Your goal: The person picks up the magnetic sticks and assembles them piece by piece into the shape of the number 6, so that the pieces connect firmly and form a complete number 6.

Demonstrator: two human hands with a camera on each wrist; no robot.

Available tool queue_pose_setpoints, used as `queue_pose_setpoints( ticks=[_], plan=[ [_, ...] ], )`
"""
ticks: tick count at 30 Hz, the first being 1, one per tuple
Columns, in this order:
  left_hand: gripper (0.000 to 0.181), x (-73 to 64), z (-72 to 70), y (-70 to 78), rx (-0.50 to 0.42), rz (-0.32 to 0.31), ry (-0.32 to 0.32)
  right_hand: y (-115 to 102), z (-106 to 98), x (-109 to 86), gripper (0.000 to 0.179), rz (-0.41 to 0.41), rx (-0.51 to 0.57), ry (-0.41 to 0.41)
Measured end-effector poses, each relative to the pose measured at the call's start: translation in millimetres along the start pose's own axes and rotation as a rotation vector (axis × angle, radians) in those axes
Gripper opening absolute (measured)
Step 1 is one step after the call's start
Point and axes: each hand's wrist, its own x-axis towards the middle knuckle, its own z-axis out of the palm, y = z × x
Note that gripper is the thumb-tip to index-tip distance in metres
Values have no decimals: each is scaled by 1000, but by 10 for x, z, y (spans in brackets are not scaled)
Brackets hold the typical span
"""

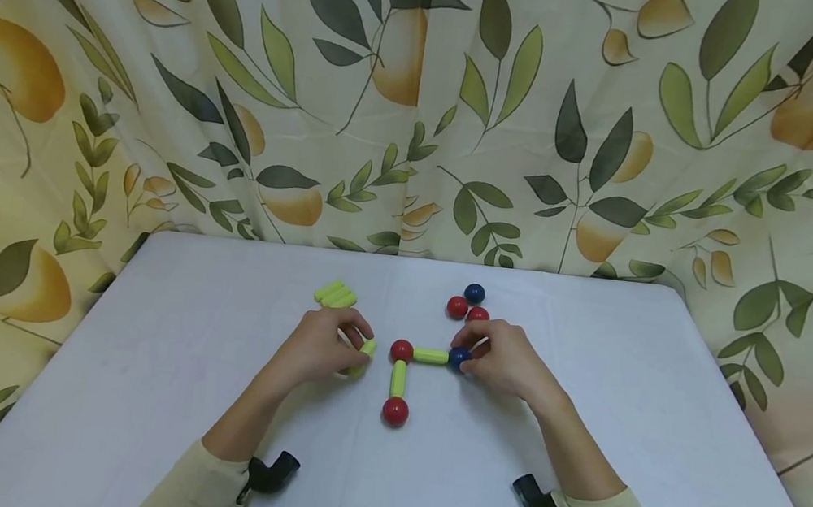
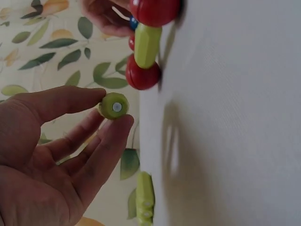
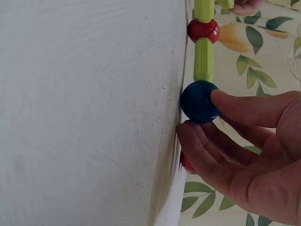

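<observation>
My left hand (image 1: 324, 348) points toward one o'clock and my right hand (image 1: 502, 359) toward eleven, forearms (image 1: 243, 425) slanting in from seven and five, each thumb (image 3: 249, 109) pinching against bent fingers (image 3: 200, 150).

I count four red balls (image 1: 395, 413), two blue balls (image 1: 474, 293) and three yellow-green rods (image 1: 430, 356) apart from the rod pile (image 1: 336, 296); how many lie in that pile, I can't make out over my feed. I also get two hands (image 1: 502, 358), two sleeves (image 1: 196, 486), two black wrist pieces (image 1: 273, 473) and one surface (image 1: 383, 496).
</observation>
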Motion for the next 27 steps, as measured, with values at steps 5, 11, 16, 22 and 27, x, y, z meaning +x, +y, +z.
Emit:
queue_pose_setpoints(
  ticks=[5, 11, 16, 22, 27],
  plan=[
    [20, -109, 24, 71, -66, -4, -27, -4, 20, 4, 24, -6, 8, 3],
    [21, -241, 91, 50, -175, -20, -64, -6, 41, 4, 24, -4, 11, 11],
    [25, -357, 192, 16, -290, -24, -124, -1, 26, -8, 24, 0, 13, 13],
    [31, -531, 305, 47, -478, -61, -223, 13, 5, -13, 24, 2, 5, 13],
    [32, -646, 392, 48, -525, -94, -237, 7, -4, -10, 24, 1, 10, 13]
  ],
)
